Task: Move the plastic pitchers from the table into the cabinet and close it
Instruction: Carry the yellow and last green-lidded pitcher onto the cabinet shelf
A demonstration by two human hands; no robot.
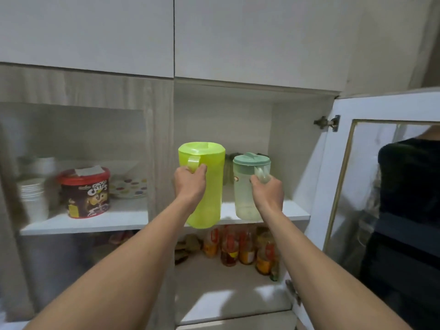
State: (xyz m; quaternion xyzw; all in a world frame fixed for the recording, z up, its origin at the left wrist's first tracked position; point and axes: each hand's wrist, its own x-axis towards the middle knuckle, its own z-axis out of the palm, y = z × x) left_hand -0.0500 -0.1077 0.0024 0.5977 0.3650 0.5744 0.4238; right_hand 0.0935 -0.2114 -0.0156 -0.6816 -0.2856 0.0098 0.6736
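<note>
**Two pitchers held at the open cabinet shelf**

The fingers of the left hand (189, 183) are curled tight through the handle of the lime-green pitcher (206, 186), thumb wrapped over the top of the grip. The fingers of the right hand (268, 192) are likewise closed around the handle of the clear pitcher with the pale green lid (247, 186). Both hands sit just right of the frame's centre, the bare forearms running down to the lower corners.

The lime-green pitcher is upright, its lid on, and its base hangs in front of and slightly below the front edge of the white shelf (295, 210). The clear pitcher stands upright just to its right, close beside it but apart; its base is at the shelf's front edge, and whether it rests on the board cannot be told.

Behind the pitchers, at the back of the compartment, dim glass shapes show. Below the shelf, in the lower centre, stands a cluster of bottles (240, 246) with orange and red labels.

The cabinet door (338, 175) on the right is swung open, its glass pane reflecting a dark-clothed figure. In the left half of the frame, behind a closed glass-fronted door, sit a red-lidded Choco Chips tub (85, 194), a stack of white cups (33, 196) at far left, and a dotted plate (129, 186).
</note>
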